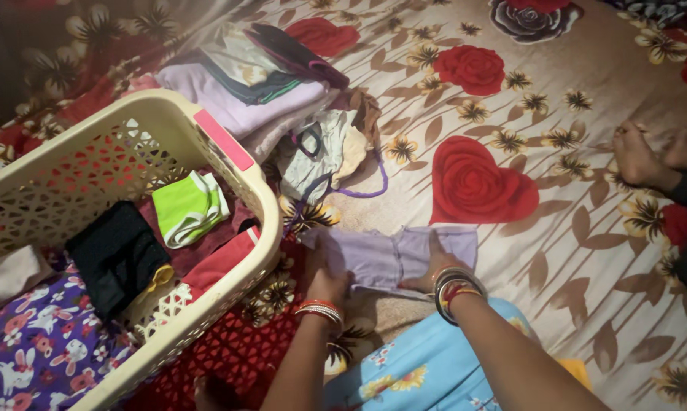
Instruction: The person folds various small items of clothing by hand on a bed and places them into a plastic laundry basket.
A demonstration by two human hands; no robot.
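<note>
A small lilac garment (pixel 393 255) lies spread on the flowered bedsheet (pixel 587 91) just in front of me. My left hand (pixel 324 281) grips its near left edge, fingers closed on the cloth. My right hand (pixel 433 268) lies on the middle of the garment and holds a fold of it. Both wrists wear bangles. A cream plastic laundry basket (pixel 229 171) stands at the left, close to my left hand, with a green cloth (pixel 187 207), a black cloth (pixel 115 255) and red clothes inside.
A stack of folded clothes (pixel 248 84) lies beyond the basket, with a loose heap of small garments (pixel 324 152) beside it. Another person's bare feet (pixel 648 156) rest on the sheet at the right. My blue flowered clothing (pixel 419 365) fills the bottom centre.
</note>
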